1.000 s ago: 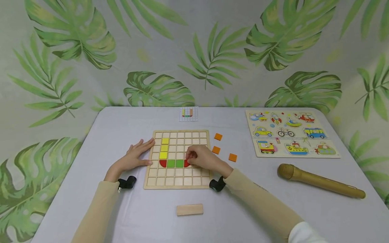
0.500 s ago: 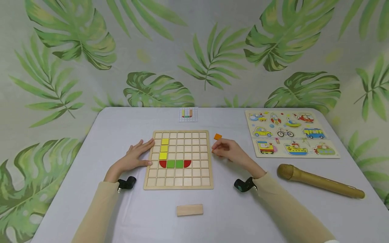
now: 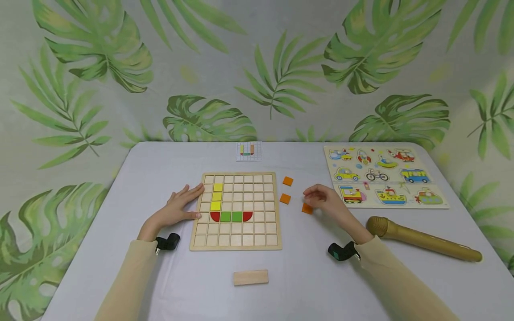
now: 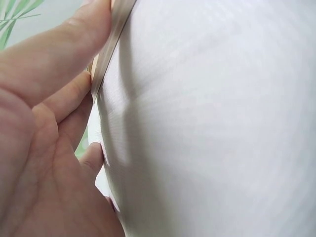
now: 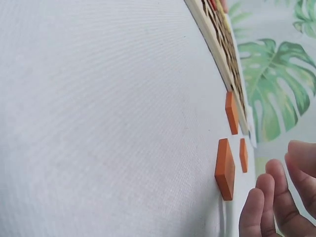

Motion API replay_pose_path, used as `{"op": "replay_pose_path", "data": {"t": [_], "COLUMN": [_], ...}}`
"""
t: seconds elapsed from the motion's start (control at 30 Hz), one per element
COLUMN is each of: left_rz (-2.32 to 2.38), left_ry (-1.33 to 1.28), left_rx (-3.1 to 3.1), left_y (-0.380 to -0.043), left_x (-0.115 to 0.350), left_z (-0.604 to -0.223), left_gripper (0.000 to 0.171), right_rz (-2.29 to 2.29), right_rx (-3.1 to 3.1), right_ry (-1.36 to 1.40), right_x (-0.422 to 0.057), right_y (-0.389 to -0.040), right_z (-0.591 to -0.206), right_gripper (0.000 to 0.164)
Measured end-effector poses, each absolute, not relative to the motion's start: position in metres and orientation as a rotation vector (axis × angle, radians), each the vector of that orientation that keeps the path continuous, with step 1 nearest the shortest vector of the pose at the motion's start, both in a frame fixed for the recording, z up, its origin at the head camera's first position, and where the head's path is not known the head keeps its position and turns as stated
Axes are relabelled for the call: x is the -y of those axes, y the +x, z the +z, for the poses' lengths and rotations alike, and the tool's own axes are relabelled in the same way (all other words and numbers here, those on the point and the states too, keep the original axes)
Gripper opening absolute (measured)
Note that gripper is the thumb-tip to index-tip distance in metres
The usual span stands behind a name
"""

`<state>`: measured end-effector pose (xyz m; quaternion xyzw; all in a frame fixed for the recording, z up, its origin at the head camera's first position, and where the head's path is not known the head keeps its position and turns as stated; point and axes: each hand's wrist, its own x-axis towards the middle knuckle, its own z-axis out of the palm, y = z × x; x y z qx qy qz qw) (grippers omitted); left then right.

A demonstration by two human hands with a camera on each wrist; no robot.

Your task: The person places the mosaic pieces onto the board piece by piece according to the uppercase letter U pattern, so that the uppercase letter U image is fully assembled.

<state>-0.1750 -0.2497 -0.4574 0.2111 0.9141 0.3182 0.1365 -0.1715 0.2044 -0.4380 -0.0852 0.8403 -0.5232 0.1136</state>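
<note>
My left hand [image 3: 178, 208] rests with spread fingers against the left edge of a wooden grid board [image 3: 254, 240]. In the left wrist view, its thumb and fingers touch the board's rim [image 4: 104, 61]. Three yellow squares [image 3: 217, 196] form a column on the board, above a row of two green squares [image 3: 231, 216] between two red rounded corner tiles [image 3: 247, 216]. My right hand [image 3: 328, 203], fingers loosely bent, hovers over the nearest orange square tile [image 3: 307, 209]. The right wrist view shows that tile [image 5: 225, 170] on the cloth, apart from the fingers [image 5: 253, 210].
Two more orange tiles [image 3: 285, 199] lie beside the board's right edge. A small pattern card [image 3: 249, 151] is behind the board, and a wooden block [image 3: 250, 277] in front. At right are a vehicle puzzle [image 3: 373, 187] and a brown microphone-shaped object [image 3: 425, 240].
My right hand has moved right, from the red corner tile past the middle orange tile to the rightmost one. The left hand has stayed at the board's edge.
</note>
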Motion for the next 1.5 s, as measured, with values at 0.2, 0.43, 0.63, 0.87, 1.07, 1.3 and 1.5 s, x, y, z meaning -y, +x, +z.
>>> {"op": "replay_pose_path", "data": {"t": [0.2,0.43,0.63,0.87,1.07,1.3,1.5], "left_rz": [0.916,0.918,0.933,0.939,0.935,0.946,0.923], "left_ry": [0.603,0.603,0.613,0.611,0.61,0.607,0.6], "left_rx": [-2.649,-2.65,-2.643,-2.637,-2.637,-2.631,-2.643], "left_y": [-0.174,-0.174,-0.175,-0.175,-0.175,-0.175,-0.175], "left_x": [0.249,0.249,0.25,0.251,0.251,0.25,0.25], "left_z": [-0.457,-0.458,-0.459,-0.459,-0.459,-0.457,-0.458], "left_gripper": [0.084,0.084,0.084,0.084,0.084,0.085,0.085], "right_rz": [-1.439,-1.275,-1.157,-1.158,-1.224,-1.341,-1.432], "right_rx": [-2.562,-2.687,-2.747,-2.761,-2.688,-2.572,-2.5], "right_ry": [-0.295,-0.364,-0.371,-0.394,-0.392,-0.356,-0.483], "right_x": [-0.205,-0.204,-0.201,-0.198,-0.2,-0.195,-0.182], "right_y": [-0.169,-0.17,-0.169,-0.17,-0.173,-0.174,-0.176], "right_z": [-0.442,-0.451,-0.453,-0.452,-0.447,-0.44,-0.437], "right_gripper": [0.022,0.021,0.024,0.028,0.023,0.013,0.013]}}
